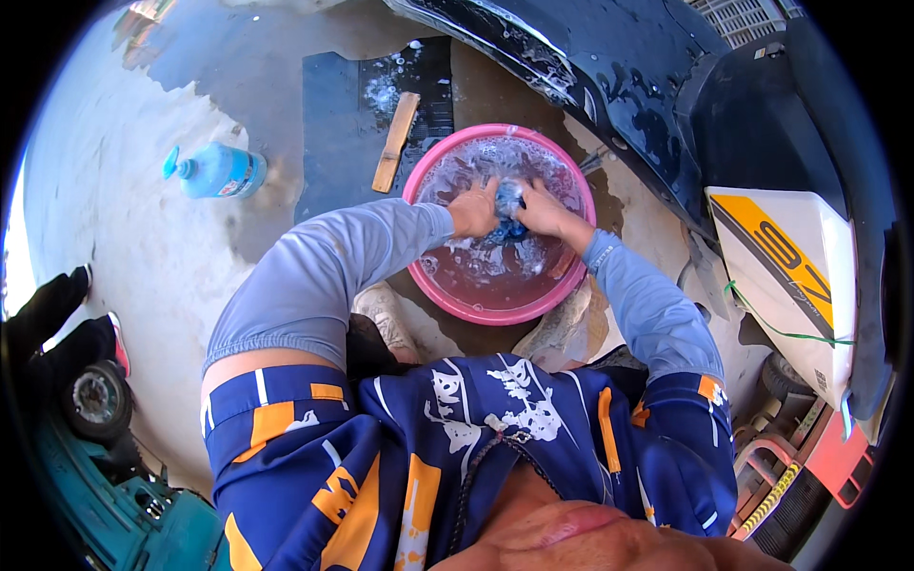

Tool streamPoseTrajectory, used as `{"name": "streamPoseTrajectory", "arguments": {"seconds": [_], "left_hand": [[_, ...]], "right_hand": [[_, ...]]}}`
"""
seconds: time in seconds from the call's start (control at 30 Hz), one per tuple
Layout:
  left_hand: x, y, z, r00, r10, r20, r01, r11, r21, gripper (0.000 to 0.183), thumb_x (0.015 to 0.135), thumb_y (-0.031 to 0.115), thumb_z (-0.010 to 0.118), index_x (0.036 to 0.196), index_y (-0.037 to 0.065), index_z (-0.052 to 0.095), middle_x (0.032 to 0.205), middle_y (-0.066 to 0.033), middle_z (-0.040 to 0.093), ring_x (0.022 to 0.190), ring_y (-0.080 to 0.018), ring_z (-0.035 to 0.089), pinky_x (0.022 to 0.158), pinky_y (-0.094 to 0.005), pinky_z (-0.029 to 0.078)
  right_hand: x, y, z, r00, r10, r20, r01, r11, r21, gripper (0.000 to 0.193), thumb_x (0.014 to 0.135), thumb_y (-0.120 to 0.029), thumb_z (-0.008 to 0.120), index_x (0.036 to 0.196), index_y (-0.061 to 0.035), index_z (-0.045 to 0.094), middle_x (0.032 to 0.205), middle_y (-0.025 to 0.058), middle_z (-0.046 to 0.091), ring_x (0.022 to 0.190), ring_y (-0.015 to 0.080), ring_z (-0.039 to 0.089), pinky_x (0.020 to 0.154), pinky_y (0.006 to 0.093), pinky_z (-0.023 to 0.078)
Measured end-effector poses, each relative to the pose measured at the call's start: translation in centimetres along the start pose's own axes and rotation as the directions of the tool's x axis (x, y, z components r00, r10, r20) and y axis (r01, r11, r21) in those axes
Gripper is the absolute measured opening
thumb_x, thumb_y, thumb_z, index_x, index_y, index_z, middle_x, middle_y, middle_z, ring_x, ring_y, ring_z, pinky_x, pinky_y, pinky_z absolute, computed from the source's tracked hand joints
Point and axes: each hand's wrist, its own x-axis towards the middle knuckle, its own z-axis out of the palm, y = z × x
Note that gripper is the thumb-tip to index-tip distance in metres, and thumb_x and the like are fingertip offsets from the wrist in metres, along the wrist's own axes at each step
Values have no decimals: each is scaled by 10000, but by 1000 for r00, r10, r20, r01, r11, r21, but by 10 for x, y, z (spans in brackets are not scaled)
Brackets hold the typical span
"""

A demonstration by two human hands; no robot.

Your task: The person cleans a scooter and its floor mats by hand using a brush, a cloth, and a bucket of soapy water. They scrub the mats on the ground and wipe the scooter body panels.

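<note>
A pink round basin [415,276] holds murky water topped with suds. Inside it, my left hand [473,208] and my right hand [546,211] face each other at the surface. Between them is a wet, foamy bundle that looks like a blue cloth [509,226]. The left fingers close on its left side, while the right fingers press its other side. Some fingertips are hidden by foam and the bundle.
A light-blue pump bottle [224,171] lies on the wet floor at left. Near the basin, a wooden strip [395,143] rests on a dark sheet [328,124]. Black bodywork [647,105] and a white-yellow panel [800,276] flank the right. A teal machine [124,514] sits lower left, near someone's dark-trousered leg [52,309].
</note>
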Motion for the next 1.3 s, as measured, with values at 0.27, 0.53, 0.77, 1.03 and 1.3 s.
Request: {"name": "streamPoseTrajectory", "arguments": {"seconds": [0.27,0.53,0.77,1.03,1.3], "left_hand": [[-15,42,-2,919,-45,-392,-122,912,-392,517,904,119,592,1382,-2,434,1121,-322,609,983,-495,646,810,-524,540],[-64,49,-61,861,436,-261,-441,896,43,456,905,184,698,1238,70,407,1044,-230,609,794,-438,669,715,-480,552],[-76,40,-79,958,136,-254,-191,959,-208,605,885,315,749,1250,15,371,1086,-269,637,994,-429,673,851,-462,538],[-39,19,-49,998,-57,-36,37,911,-412,810,829,241,794,1413,-22,300,1177,-307,627,1048,-408,676,893,-448,541],[-23,30,8,958,-287,20,276,900,-338,640,867,256,652,1349,-77,391,1191,-356,610,1116,-452,625,961,-475,497]], "right_hand": [[-1,-16,-8,916,90,390,-373,-160,914,515,1011,-551,492,1212,-85,579,1223,147,623,1149,300,616,989,491,498],[-13,-46,-23,964,61,261,-247,-169,954,368,1018,-426,555,1132,-79,595,1047,121,659,919,246,676,797,429,578],[-24,-61,-25,987,163,-5,-1,35,999,317,1058,-351,475,1085,-54,580,884,57,618,709,150,629,594,314,554],[3,-10,7,975,-8,-224,184,598,780,412,1059,-360,438,1114,5,622,1035,120,665,947,204,623,861,376,496],[-5,-26,9,942,270,200,-317,511,799,496,1044,-426,464,1314,-16,542,1240,149,644,1187,273,596,1006,421,452]]}}
